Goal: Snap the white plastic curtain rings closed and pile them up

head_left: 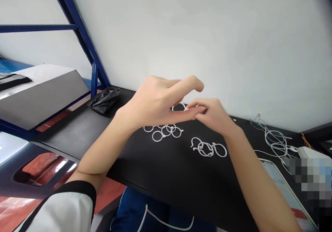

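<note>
My left hand and my right hand hover above a black tabletop, their fingertips meeting. A white plastic ring sits partly hidden behind the fingers, and I cannot tell whether either hand holds it. Just below my left hand lies a loose cluster of white rings. A second tangled group of white rings lies below my right hand, apart from the first.
White cables lie at the table's right end beside a phone. A black plastic bag sits at the far left. A blue steel frame and a grey panel stand left, with a white wall behind.
</note>
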